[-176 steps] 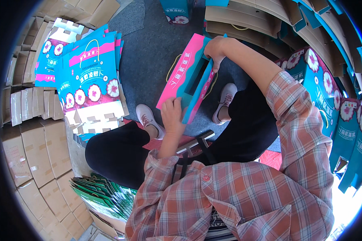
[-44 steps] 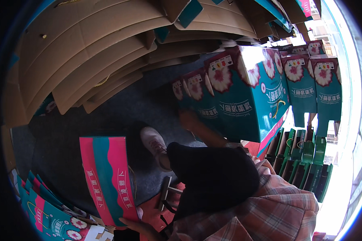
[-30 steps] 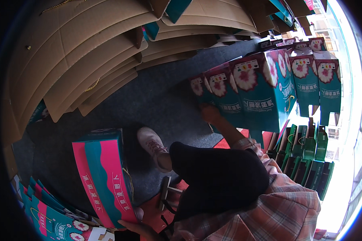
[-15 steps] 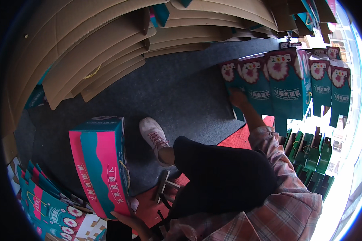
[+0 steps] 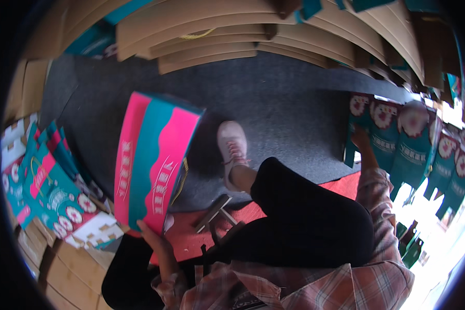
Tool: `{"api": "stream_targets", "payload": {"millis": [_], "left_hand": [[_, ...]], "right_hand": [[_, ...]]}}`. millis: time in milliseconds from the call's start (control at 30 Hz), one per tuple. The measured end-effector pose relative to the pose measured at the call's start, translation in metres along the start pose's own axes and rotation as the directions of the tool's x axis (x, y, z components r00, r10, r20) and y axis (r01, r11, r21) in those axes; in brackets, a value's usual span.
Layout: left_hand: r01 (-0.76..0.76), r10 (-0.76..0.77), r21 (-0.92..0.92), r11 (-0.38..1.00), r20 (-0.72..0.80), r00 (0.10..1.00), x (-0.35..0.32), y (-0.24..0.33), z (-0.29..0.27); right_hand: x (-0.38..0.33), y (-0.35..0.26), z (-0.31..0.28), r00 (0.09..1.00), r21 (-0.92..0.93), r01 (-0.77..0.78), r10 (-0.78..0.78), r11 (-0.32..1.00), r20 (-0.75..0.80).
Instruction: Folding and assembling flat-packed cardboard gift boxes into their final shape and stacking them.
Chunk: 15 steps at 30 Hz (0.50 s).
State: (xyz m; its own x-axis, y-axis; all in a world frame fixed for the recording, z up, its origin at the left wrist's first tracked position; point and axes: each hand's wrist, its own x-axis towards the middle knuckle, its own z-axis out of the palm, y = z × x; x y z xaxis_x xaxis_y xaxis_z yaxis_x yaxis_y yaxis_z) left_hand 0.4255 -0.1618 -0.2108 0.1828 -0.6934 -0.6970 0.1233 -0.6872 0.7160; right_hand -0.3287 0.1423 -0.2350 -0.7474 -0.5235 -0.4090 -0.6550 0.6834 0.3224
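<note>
Though angular, wavy-banded pink-and-teal box (image 5: 152,160)

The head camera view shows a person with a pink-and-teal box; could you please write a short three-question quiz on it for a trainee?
1. True or false: the left hand is empty and apart from the pink-and-teal box.
2. Where in the picture does the pale shoe with pink laces show, relative to that box?
A) To its left
B) To its right
C) On top of it
3. Fill in the blank: the ____ hand is at the left end of the row of standing teal boxes.

Key:
1. False; it holds the near end of the box.
2. B
3. Right; the right hand is there.
</note>
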Motion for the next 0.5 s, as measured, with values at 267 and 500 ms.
{"api": "stream_targets", "payload": {"millis": [267,500], "left_hand": [[-0.097,0.099,0.043,0.994,-0.062,0.993,0.013,0.009,-0.003],[-0.123,0.126,0.067,0.990,-0.041,0.991,0.012,0.017,0.009]], "right_hand": [[0.013,-0.106,-0.035,0.954,0.087,0.008,-0.034,0.996,0.297],[-0.039,-0.404,-0.209,0.658,0.681,0.641,-0.709,0.353,-0.252]]}}
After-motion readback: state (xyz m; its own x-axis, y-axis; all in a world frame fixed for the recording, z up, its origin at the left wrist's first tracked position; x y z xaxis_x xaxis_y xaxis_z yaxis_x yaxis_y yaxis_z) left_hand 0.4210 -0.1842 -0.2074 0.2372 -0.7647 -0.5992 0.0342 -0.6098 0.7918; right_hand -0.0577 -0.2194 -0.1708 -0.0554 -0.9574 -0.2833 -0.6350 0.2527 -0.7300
